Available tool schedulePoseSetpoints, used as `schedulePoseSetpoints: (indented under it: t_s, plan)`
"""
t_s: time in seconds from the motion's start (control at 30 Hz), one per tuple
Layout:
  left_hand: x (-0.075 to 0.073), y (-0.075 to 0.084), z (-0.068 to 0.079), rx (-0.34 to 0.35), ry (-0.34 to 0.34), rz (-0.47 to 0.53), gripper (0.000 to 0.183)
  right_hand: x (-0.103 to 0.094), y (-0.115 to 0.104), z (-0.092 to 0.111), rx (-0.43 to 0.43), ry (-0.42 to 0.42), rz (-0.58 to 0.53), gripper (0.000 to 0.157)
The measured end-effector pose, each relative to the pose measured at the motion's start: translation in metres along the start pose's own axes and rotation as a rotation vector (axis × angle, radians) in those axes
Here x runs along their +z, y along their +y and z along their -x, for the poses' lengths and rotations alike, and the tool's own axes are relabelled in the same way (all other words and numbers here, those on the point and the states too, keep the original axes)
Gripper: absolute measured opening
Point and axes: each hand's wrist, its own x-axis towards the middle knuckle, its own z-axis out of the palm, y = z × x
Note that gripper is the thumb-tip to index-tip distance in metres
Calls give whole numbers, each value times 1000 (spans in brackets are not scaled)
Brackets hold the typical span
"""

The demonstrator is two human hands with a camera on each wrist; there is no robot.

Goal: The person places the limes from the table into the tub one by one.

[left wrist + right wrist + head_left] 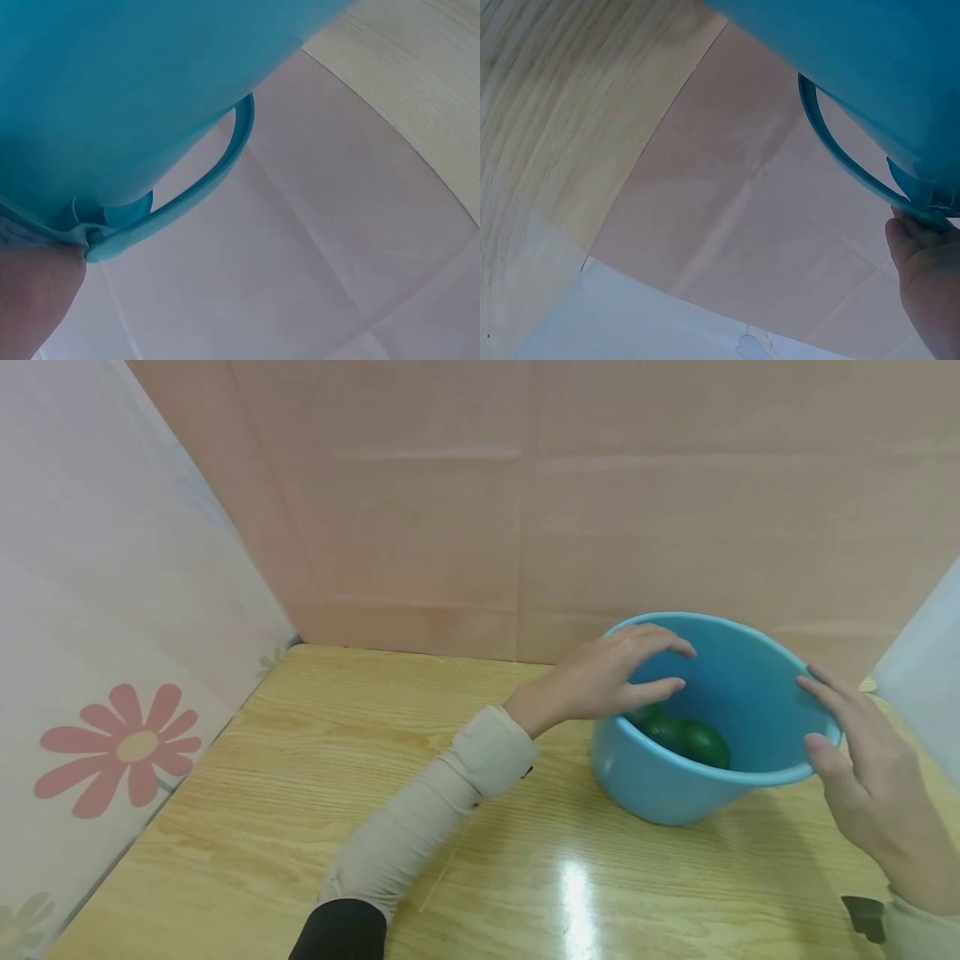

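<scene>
A light blue bucket [675, 789] stands on the right part of the table, its mouth leaning toward the right. Inside lie dark green, glossy rounded things [705, 744] that look like avocados; the left hand and the rim partly hide them. My left hand [600, 677] reaches over the bucket's left rim, thumb and fingers apart above the opening, with nothing seen between them. On the opposite side, my right hand [870, 768] touches the right rim with its fingertips. The right wrist view has the right fingers [909, 240] against the bucket's handle [847, 161] near its joint.
The wood-grain table [300, 793] stretches to the left of the bucket. Behind it rises a brownish-pink backdrop [420, 527]. A pale wall [90, 568] with a flower print borders the left side. A small dark patch [864, 917] shows near the right sleeve.
</scene>
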Motion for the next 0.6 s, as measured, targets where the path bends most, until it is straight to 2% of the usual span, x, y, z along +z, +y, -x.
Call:
schedulePoseSetpoints:
  t_s: [0.2,0.37,0.6]
  plan:
    - [-2,-6,4,9,84,-71,50,-4,6,-2,-9,5,-11,49]
    - [-4,-15,9,-17,169,-137,56,-10,10,-6,48,-10,1,50]
    - [-9,-38,19,-15,333,-223,61,-17,18,-17,101,-32,46,51]
